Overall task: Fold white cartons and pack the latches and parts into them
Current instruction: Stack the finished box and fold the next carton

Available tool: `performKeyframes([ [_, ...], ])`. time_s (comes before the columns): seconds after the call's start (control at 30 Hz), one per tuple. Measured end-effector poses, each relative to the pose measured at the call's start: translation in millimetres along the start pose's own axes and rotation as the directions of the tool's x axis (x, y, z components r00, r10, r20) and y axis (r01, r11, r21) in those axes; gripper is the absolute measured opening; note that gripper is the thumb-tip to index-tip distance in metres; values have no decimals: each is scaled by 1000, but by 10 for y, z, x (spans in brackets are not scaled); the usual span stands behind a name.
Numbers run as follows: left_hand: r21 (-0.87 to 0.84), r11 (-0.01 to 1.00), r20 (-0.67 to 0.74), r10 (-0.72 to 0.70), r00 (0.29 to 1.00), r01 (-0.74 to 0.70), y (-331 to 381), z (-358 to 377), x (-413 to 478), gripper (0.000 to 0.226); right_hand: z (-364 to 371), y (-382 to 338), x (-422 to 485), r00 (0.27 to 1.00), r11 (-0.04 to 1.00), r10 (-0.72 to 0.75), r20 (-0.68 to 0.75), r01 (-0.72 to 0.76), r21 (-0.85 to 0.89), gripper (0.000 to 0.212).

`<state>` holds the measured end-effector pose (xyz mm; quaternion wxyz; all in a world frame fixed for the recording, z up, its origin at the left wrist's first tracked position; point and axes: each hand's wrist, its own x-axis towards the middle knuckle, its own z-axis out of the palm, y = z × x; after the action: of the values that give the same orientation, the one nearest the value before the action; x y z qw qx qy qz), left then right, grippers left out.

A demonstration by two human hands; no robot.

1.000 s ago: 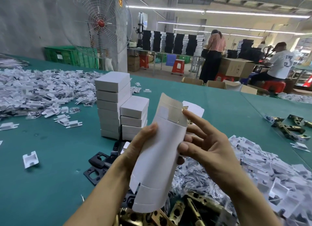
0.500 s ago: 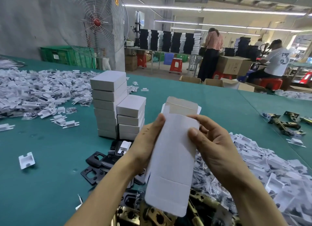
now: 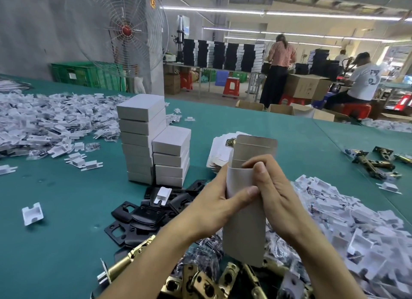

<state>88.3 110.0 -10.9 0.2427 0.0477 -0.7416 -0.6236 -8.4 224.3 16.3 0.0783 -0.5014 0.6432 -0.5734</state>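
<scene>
Two stacks of finished white cartons (image 3: pixel 142 140) stand left of centre on the surface (image 3: pixel 66 243). The left hand (image 3: pixel 214 211) and right hand (image 3: pixel 274 200) grasp one half-formed carton (image 3: pixel 245 231) upright, near centre. It looks empty, and the brass latches (image 3: pixel 200 283) below lie unpacked.

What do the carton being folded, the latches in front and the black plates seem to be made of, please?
Carton: thin paperboard, matte, white to greyish; it curves and shows scored creases. Latches: metal, apparently brass-plated, with shiny gold glints. Black plates: probably coated metal, satin black with soft highlights, though plastic cannot be excluded.
</scene>
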Motion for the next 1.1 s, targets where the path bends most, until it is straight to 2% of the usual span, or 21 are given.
performKeyframes([
  [0.07, 55, 998, -59, 19, 998, -16, -38, -16, 8, 60, -24, 23, -3, 1000, 1000, 9, 26, -9, -6, 27],
  [0.17, 142, 988, -104, 80, 991, -65, -80, -54, 6, 88, -73, 58, 3, 996, 998, 54, 76, -51, -35, 31],
  [0.2, 161, 982, -109, 118, 987, -100, -94, -59, -1, 89, -86, 62, 7, 995, 997, 64, 79, -60, -47, 35],
  [0.37, 241, 931, -176, 319, 931, -273, -142, -8, -21, 46, -130, 39, 4, 994, 996, -4, 109, 13, -86, 35],
  [0.5, 83, 975, -202, 221, 954, -208, -133, -25, -33, 30, -121, 67, 3, 997, 994, 8, 79, 0, -106, 23],
  [0.63, 67, 986, -190, 160, 969, -150, -124, -61, -44, 25, -120, 74, -19, 998, 999, 47, 36, -48, 10, 27],
  [0.73, 50, 986, -196, 166, 967, -159, -127, -84, -33, 21, -152, 74, -35, 999, 998, 43, -1, -43, 51, 38],
  [0.8, 53, 986, -206, 168, 964, -161, -122, -98, -29, 13, -154, 82, -41, 997, 992, 73, -5, -72, 101, 38],
  [0.9, 79, 985, -222, 170, 960, -156, -110, -116, -30, 13, -174, 96, -31, 997, 987, 76, 23, -79, 139, 22],
  [1.1, 206, 960, -259, 240, 935, -190, -135, -146, -31, 24, -285, 119, -53, 978, 986, 78, 193, -105, 129, 26],
])
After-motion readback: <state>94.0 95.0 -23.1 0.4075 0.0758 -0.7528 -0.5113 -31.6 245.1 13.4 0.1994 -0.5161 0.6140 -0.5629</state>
